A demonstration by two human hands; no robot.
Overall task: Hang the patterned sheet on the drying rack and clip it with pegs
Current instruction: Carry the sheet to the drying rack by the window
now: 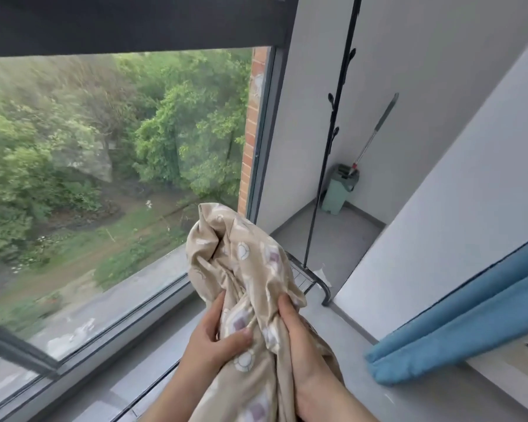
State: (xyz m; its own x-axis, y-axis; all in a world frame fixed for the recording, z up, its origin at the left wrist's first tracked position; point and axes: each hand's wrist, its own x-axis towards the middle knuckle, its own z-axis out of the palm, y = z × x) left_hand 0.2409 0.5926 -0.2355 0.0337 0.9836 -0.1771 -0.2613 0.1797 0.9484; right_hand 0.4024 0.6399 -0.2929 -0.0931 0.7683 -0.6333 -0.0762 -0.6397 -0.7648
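A person's two bare hands hold up a bunched beige cotton sheet (244, 269) printed with white rings and mauve squares, low in the middle of the view. The left hand (214, 336) grips the sheet's left side, its fingers (215, 306) curled behind the folds and the thumb pressed across the front. The right hand (299, 339) grips the right side, its fingers closed around a gathered fold. The fabric rises in a crumpled peak above both hands and hangs down between the forearms out of view.

Just behind the sheet, to the right, stands a black metal drying rack (310, 277); only a corner of its low wire shelf and its tall thin upright pole with small hooks show. The sheet is not on it. A large dark-framed window (134, 41) fills the left side, showing green trees. In the far corner stands a pale green mop bucket (339, 190) with a mop handle. A blue curtain (457, 324) hangs at the right edge.
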